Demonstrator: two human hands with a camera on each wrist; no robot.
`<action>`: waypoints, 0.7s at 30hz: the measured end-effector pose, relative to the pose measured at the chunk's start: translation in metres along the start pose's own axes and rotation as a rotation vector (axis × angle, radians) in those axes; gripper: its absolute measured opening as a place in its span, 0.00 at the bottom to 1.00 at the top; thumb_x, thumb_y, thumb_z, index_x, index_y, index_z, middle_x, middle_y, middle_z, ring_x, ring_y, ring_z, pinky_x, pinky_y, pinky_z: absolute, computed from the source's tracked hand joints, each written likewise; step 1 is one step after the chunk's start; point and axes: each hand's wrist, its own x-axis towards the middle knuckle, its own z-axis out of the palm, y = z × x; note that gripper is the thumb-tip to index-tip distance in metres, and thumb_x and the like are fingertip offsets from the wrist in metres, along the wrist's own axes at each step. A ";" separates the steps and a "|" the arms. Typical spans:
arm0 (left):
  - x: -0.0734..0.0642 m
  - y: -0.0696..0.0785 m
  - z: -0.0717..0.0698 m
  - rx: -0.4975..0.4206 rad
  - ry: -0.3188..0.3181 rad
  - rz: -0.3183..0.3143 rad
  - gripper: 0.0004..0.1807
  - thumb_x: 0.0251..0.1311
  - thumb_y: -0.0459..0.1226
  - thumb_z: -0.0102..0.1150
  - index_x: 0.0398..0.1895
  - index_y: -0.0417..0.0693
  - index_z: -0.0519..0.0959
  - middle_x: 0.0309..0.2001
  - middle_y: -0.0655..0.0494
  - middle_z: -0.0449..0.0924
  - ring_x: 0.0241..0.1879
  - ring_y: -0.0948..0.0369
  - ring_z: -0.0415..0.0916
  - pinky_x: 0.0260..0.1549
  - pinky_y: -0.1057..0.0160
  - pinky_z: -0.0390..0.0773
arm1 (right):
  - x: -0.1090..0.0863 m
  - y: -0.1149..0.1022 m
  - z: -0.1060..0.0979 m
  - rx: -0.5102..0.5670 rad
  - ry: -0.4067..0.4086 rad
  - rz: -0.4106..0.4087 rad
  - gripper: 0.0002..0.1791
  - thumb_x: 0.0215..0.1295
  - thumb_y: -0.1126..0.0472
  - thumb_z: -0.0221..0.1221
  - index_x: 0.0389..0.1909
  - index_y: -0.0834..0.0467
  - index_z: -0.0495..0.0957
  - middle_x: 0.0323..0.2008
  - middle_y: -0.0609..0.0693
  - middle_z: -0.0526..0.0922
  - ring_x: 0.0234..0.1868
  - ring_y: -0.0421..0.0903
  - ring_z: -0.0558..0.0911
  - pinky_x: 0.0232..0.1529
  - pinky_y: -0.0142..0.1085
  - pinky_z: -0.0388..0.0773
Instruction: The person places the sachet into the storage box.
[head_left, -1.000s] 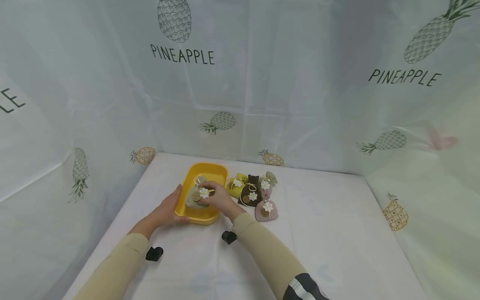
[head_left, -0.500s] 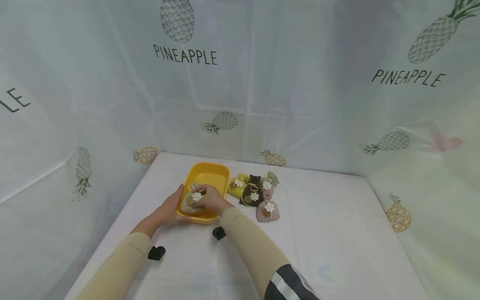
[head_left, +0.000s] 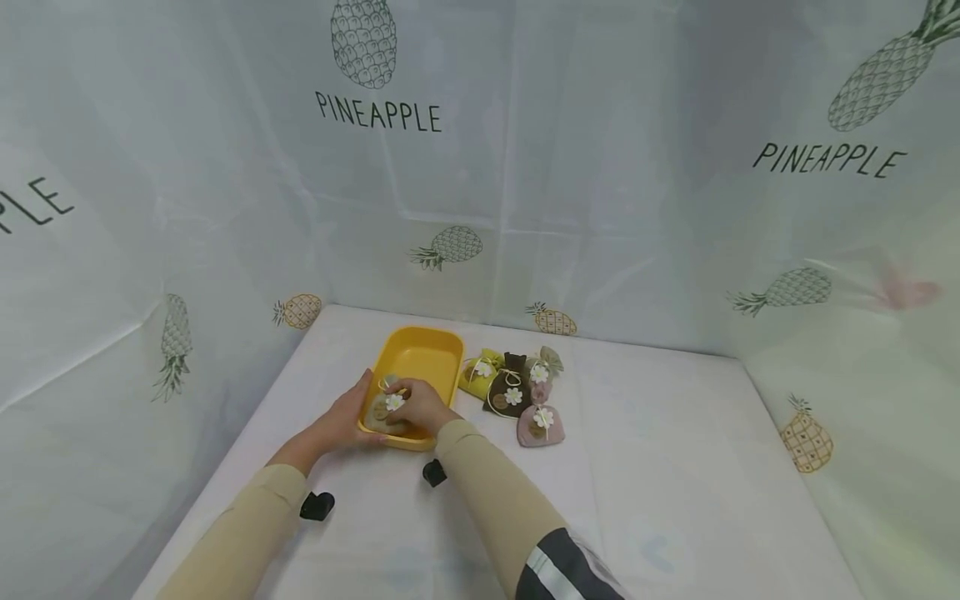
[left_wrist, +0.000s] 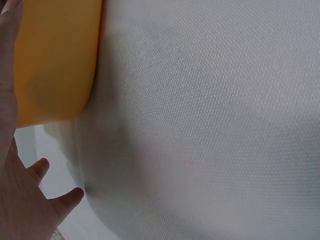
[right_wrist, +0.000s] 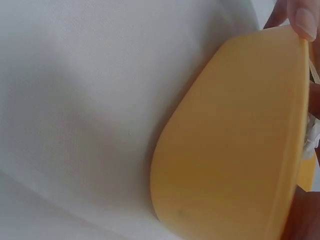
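Yellow and smooth, a round-cornered tray (head_left: 429,364) sits on our tabletop (head_left: 675,467); our left hand (head_left: 341,423) clasps its near-left rim, our right grip (head_left: 422,406) pinches a plump grey-green cloth pouch (head_left: 386,424) inside.

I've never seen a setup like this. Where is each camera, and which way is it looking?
Head: worn on the head, looking forward and down at the white surface, yellow tray and small pouches; left hand, right hand and beige sleeves show.
Left wrist: worn there, close to the tray's outer wall; fingers show at the left edge.
Right wrist: worn there, facing the outer wall too; fingers show at the right edge, not clearly whose.
Shared: both wrist views show the tray's outside and white surface.
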 end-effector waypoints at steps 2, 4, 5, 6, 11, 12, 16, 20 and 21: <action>0.000 0.001 0.000 0.003 -0.002 -0.008 0.73 0.43 0.61 0.73 0.74 0.29 0.36 0.75 0.31 0.38 0.71 0.36 0.46 0.67 0.39 0.52 | 0.000 0.000 0.000 0.004 -0.007 0.001 0.22 0.49 0.68 0.74 0.45 0.48 0.84 0.46 0.48 0.77 0.45 0.44 0.74 0.48 0.35 0.76; -0.001 0.002 -0.001 -0.001 -0.005 -0.014 0.73 0.42 0.61 0.73 0.74 0.29 0.36 0.75 0.31 0.38 0.71 0.36 0.45 0.67 0.39 0.52 | -0.001 0.000 0.001 0.009 -0.015 -0.003 0.23 0.49 0.69 0.73 0.46 0.48 0.84 0.47 0.49 0.78 0.46 0.45 0.74 0.48 0.35 0.77; -0.001 0.002 -0.001 -0.003 -0.004 -0.013 0.73 0.42 0.61 0.74 0.74 0.29 0.36 0.75 0.31 0.38 0.71 0.36 0.45 0.67 0.38 0.52 | -0.001 0.000 0.001 0.011 -0.018 -0.005 0.23 0.49 0.69 0.73 0.47 0.49 0.84 0.48 0.49 0.78 0.46 0.45 0.74 0.49 0.36 0.77; -0.001 0.003 -0.001 -0.003 -0.004 -0.012 0.73 0.43 0.60 0.73 0.74 0.29 0.36 0.75 0.31 0.37 0.71 0.36 0.45 0.67 0.38 0.52 | -0.001 0.000 0.001 0.012 -0.021 -0.010 0.23 0.49 0.70 0.73 0.47 0.49 0.84 0.49 0.49 0.78 0.47 0.45 0.74 0.49 0.36 0.77; -0.002 0.002 0.000 -0.008 0.010 0.017 0.72 0.43 0.59 0.74 0.74 0.28 0.36 0.75 0.30 0.38 0.71 0.35 0.46 0.67 0.39 0.52 | -0.001 0.000 0.002 0.010 -0.042 -0.026 0.24 0.51 0.72 0.70 0.49 0.51 0.84 0.50 0.49 0.79 0.47 0.44 0.75 0.50 0.36 0.76; -0.002 0.002 0.000 -0.012 0.014 0.026 0.72 0.43 0.59 0.74 0.74 0.27 0.36 0.74 0.30 0.38 0.71 0.35 0.46 0.66 0.38 0.52 | -0.001 0.000 0.002 0.004 -0.045 -0.030 0.24 0.52 0.72 0.70 0.50 0.51 0.84 0.50 0.49 0.79 0.47 0.43 0.75 0.50 0.35 0.76; -0.002 0.001 0.000 -0.026 0.018 0.029 0.72 0.44 0.58 0.74 0.74 0.28 0.35 0.74 0.30 0.38 0.71 0.35 0.46 0.66 0.37 0.52 | -0.002 -0.001 0.000 -0.007 -0.068 -0.022 0.24 0.54 0.71 0.69 0.52 0.50 0.83 0.52 0.46 0.79 0.45 0.41 0.73 0.49 0.34 0.76; -0.002 0.001 0.000 -0.033 0.005 0.001 0.72 0.44 0.59 0.73 0.75 0.30 0.34 0.75 0.32 0.37 0.71 0.36 0.45 0.66 0.38 0.52 | -0.006 -0.004 -0.005 -0.021 -0.123 0.004 0.25 0.56 0.67 0.69 0.54 0.45 0.82 0.54 0.43 0.78 0.48 0.42 0.73 0.53 0.37 0.75; -0.002 0.001 -0.001 -0.032 0.004 0.000 0.72 0.44 0.60 0.73 0.75 0.30 0.34 0.75 0.32 0.37 0.71 0.36 0.45 0.66 0.38 0.52 | -0.007 -0.004 -0.008 -0.025 -0.142 0.006 0.25 0.57 0.66 0.69 0.55 0.45 0.81 0.55 0.43 0.77 0.49 0.42 0.74 0.55 0.38 0.74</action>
